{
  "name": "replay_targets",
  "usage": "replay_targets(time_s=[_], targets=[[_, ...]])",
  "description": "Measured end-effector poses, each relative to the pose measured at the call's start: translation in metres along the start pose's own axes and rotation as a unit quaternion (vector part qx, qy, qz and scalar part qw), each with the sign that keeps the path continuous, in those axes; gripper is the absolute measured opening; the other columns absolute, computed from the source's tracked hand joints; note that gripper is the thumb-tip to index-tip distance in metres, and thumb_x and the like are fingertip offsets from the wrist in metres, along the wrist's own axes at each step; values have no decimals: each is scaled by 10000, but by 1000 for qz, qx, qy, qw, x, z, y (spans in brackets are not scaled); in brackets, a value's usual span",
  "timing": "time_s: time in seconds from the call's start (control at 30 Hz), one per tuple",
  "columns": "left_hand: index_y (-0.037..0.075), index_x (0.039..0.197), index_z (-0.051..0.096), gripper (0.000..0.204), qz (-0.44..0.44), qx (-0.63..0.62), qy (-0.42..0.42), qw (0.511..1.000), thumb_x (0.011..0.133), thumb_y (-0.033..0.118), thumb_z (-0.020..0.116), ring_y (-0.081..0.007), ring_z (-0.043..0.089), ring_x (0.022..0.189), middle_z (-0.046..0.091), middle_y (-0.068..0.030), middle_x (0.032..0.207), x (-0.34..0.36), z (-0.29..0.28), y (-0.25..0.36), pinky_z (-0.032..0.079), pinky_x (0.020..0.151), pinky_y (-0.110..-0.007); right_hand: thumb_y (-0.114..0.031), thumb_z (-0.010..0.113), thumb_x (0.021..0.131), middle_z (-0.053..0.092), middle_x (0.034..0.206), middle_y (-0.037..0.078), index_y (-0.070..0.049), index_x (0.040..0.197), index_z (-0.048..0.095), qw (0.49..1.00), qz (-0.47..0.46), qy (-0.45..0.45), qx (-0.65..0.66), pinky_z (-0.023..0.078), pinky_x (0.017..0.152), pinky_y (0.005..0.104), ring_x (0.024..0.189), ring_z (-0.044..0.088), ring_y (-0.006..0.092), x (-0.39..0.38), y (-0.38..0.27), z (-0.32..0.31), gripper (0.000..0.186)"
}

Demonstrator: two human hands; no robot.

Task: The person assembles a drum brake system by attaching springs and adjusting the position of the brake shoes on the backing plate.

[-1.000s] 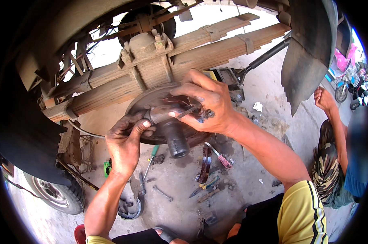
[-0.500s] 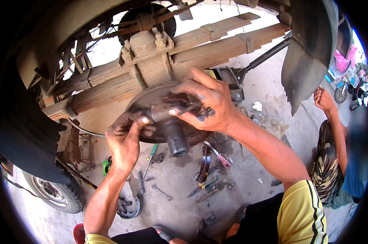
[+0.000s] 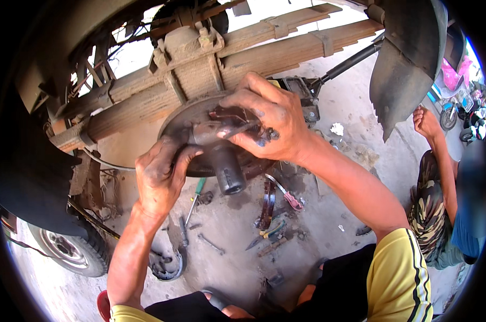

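Observation:
In front of me is a dark, greasy round brake plate (image 3: 173, 126) with a black tubular spindle (image 3: 228, 174) pointing toward me. My left hand (image 3: 161, 167) is at the plate's left side, fingers curled and thumb against the part beside the spindle. What lies between those fingers is hidden. On the other side of the spindle, my right hand (image 3: 275, 121) pinches a thin dark metal piece (image 3: 242, 129) between thumb and fingers, over the plate. Black grease smears its fingers and palm. The piece's exact kind cannot be made out.
Rusty leaf springs (image 3: 286, 56) cross behind the plate; a torn mudflap (image 3: 401, 88) hangs at right. On the ground lie a green-handled screwdriver (image 3: 199, 188), pliers (image 3: 275, 231), a red-handled tool (image 3: 292, 201) and a curved brake shoe (image 3: 267, 206). Another person's hand (image 3: 426, 122) shows far right.
The whole view has shifted slightly, so the plate and spindle appear higher. My left thumb has slid a little along the part; my right hand keeps its pinch on the thin metal piece.

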State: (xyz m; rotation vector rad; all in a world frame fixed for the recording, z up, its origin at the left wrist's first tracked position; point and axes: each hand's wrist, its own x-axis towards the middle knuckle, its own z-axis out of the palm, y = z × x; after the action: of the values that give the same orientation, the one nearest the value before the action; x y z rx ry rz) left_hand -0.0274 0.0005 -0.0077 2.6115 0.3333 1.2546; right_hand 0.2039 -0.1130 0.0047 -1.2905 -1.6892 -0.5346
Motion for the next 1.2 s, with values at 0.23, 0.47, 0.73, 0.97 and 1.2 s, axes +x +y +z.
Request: replay_targets(time_s=[0.23,0.47,0.73,0.97,1.2], targets=[[14,1127,697,352,-23,4,11,1000,839,123,867,-308,741,811,737,-161,950,-2,11,0,586,711,-390,-468,879,753,614,1089,41,-171,1132,726,997,30,-67,-1,543,712,446,938,706,284,-3,-7,-15,505],[25,1263,677,418,-80,10,1,997,891,127,837,-233,755,810,761,-146,968,-1,13,15,597,717,-366,-305,900,768,631,1123,115,-131,1225,724,1000,10,-18,4,563,731,380,880,688,306,-11,3,-15,520],[-9,1257,639,367,-162,57,-28,985,948,129,783,-230,772,859,779,-168,978,-2,3,30,585,747,-350,-317,856,813,603,1119,120,-77,1256,670,1000,9,-14,3,558,733,409,875,674,340,-29,21,-40,537],[-31,1215,609,327,-140,74,-33,987,941,40,772,-235,761,933,759,-175,1030,-5,4,19,571,841,-352,-350,864,737,595,1305,131,-142,1301,617,1000,-2,-6,24,572,702,482,905,708,338,-64,38,-19,649],[-42,1262,587,371,-123,94,-65,986,950,52,763,-239,753,954,750,-190,1067,-1,-5,24,570,859,-360,-408,867,739,595,1371,153,-157,1326,611,997,19,-12,75,561,665,455,886,721,323,-65,44,-13,688]])
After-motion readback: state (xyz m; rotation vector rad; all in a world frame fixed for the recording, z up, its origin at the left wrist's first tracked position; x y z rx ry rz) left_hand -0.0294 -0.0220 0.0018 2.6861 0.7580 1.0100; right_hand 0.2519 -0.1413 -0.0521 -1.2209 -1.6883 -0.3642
